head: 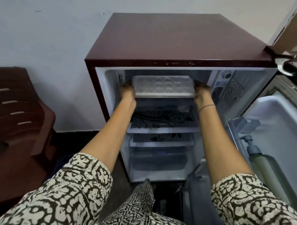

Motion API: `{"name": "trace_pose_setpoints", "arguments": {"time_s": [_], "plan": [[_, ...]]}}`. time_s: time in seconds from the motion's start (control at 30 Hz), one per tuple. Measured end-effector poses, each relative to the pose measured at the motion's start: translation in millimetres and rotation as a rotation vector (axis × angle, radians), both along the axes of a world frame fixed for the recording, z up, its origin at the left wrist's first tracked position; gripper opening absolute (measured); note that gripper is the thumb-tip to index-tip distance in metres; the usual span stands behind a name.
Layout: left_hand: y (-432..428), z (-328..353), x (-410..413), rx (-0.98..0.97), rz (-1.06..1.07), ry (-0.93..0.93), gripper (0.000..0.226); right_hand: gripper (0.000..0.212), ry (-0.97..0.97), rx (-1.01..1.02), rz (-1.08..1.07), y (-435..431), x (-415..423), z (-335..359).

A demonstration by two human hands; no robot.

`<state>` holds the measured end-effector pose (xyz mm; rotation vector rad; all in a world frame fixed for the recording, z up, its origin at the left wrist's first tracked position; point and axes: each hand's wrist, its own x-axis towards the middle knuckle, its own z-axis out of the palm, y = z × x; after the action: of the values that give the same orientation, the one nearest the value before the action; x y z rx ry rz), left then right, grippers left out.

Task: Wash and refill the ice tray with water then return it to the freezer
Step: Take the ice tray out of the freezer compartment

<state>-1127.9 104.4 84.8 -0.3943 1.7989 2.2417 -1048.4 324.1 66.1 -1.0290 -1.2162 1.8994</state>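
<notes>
A white ice tray (164, 86) sits level at the mouth of the freezer compartment (202, 74) at the top of a small maroon fridge (175, 37). My left hand (127, 92) grips the tray's left end, and my right hand (201, 96) grips its right end. Both arms reach forward into the open fridge. The tray's cells look frosty or wet; whether they hold water or ice is unclear. My fingertips are hidden behind the tray's ends.
The fridge door (273, 130) stands open to the right, with a pump bottle (261, 164) in its rack. Patterned glass shelves (162, 122) lie below the tray. A dark plastic chair (17, 107) stands to the left against the wall.
</notes>
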Motion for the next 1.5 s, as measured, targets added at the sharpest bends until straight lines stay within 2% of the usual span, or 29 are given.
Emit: {"name": "trace_pose_setpoints", "arguments": {"time_s": [0.03, 0.1, 0.17, 0.23, 0.33, 0.43, 0.57, 0.7, 0.87, 1.07, 1.2, 1.3, 1.5], "plan": [[-2, -4, 3, -0.002, -0.002, 0.024, 0.026, 0.022, -0.004, 0.037, 0.022, -7, 8, 4], [-12, -8, 12, 0.033, 0.006, 0.0, 0.025, 0.023, 0.051, -0.043, 0.039, -19, 27, 11], [-22, -9, 28, 0.084, 0.015, -0.001, 0.028, 0.018, 0.047, -0.025, 0.028, -30, 45, 11], [-28, -10, 44, 0.104, 0.008, 0.016, 0.033, 0.025, 0.042, -0.021, 0.043, -36, 60, 8], [-43, -12, 72, 0.14, -0.002, 0.033, 0.035, 0.02, 0.044, -0.044, 0.051, -52, 89, 7], [-61, -12, 98, 0.166, 0.018, -0.001, 0.032, 0.027, 0.035, -0.064, 0.048, -72, 112, 1], [-90, -18, 125, 0.158, 0.038, -0.067, 0.03, 0.021, -0.003, -0.105, 0.049, -98, 141, -9], [-113, -20, 151, 0.152, 0.06, -0.102, 0.033, 0.024, 0.032, -0.144, 0.046, -129, 172, -12], [-136, -30, 173, 0.121, 0.0, -0.108, 0.032, 0.028, 0.042, -0.174, -0.019, -163, 208, -23], [-165, -37, 203, 0.176, -0.009, -0.194, 0.03, 0.032, -0.011, -0.161, -0.118, -206, 245, -39], [-196, -51, 213, 0.117, -0.084, -0.195, 0.026, 0.03, -0.007, -0.206, -0.189, -244, 269, -48], [-214, -58, 222, 0.061, -0.108, -0.186, 0.038, 0.027, 0.006, -0.245, -0.253, -272, 288, -58], [-234, -73, 248, 0.044, -0.223, -0.211, 0.032, 0.016, 0.063, -0.267, -0.429, -315, 332, -68]]}}
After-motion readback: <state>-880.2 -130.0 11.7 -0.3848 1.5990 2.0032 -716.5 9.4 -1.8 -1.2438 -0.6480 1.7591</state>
